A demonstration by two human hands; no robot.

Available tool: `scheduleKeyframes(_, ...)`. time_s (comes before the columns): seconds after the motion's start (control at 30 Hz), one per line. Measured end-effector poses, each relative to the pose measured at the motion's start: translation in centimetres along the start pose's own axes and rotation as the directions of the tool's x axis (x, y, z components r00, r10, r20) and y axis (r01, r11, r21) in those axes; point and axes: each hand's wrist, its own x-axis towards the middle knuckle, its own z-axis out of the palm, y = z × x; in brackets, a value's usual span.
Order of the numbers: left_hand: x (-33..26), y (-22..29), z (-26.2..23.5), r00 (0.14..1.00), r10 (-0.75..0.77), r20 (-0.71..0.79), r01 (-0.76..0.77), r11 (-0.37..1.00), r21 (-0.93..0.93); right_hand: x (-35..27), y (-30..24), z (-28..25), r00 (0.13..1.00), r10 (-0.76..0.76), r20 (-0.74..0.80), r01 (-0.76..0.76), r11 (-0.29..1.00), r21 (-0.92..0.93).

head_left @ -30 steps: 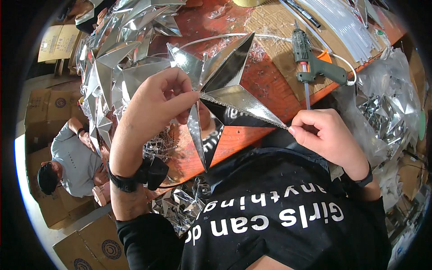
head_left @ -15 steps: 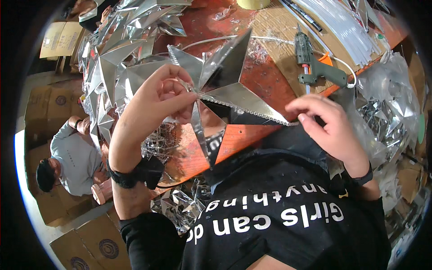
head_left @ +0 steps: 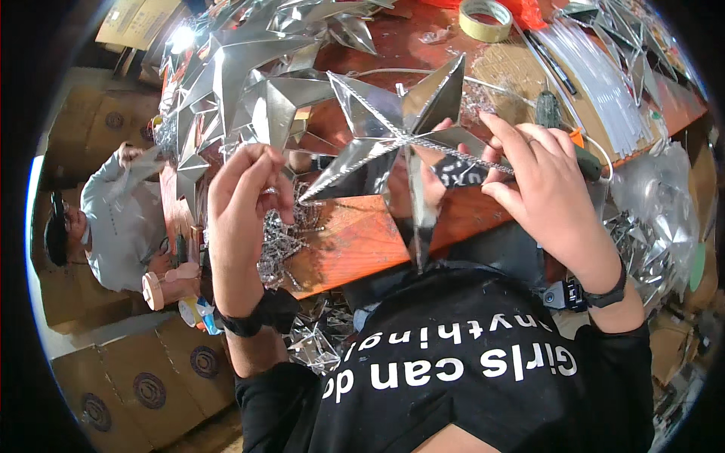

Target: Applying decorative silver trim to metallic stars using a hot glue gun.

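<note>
A shiny silver five-pointed star [head_left: 370, 162] faces me above the table's near edge. Sparkly beaded trim runs along several of its ridges, meeting at the centre. My right hand [head_left: 540, 162] grips the star's right point between thumb and fingers. Just beyond the lower-left point, apart from it, my left hand [head_left: 249, 189] has its fingers curled together; whatever may be in them is hidden. Below that hand lies a tangled heap of silver beaded trim [head_left: 283, 249]. Behind my right hand is a dark green glue gun [head_left: 548, 111], partly covered.
Many silver stars [head_left: 249, 64] pile up at the left. At the back are a tape roll [head_left: 485, 21] and clear plastic sticks [head_left: 596, 87]. A plastic bag [head_left: 653, 196] hangs at the right. On the far left, a person [head_left: 124, 219] sits near cardboard boxes [head_left: 151, 370].
My left hand has come off the star's centre and moved left. The star now faces me more fully, with trim visible along more ridges. My right hand has taken hold of its right point.
</note>
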Motion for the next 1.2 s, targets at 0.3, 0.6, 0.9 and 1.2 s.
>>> scheduleKeyframes(0.3,-6.0,-5.5,-4.0,0.953,-0.019,-0.304,0.008,0.999,-0.036,3.8,3.5,-1.4,0.983,-0.008,0.183,0.008,1.0,-0.001)
scheduleKeyframes(0.6,-10.1,-9.9,-3.5,0.955,-0.001,-0.296,-0.023,0.997,-0.079,1.4,-0.1,-2.8,0.964,-0.116,-0.238,0.125,0.992,0.023)
scheduleKeyframes(0.9,-10.9,-12.7,0.0,0.875,0.264,-0.407,-0.241,0.965,0.106,-5.7,-4.6,0.0,0.734,-0.657,-0.172,0.674,0.736,0.066)
scheduleKeyframes(1.2,-11.3,-11.5,-1.4,0.909,0.294,-0.295,-0.106,0.849,0.518,-5.9,-6.8,4.5,0.621,-0.775,-0.118,0.782,0.604,0.151)
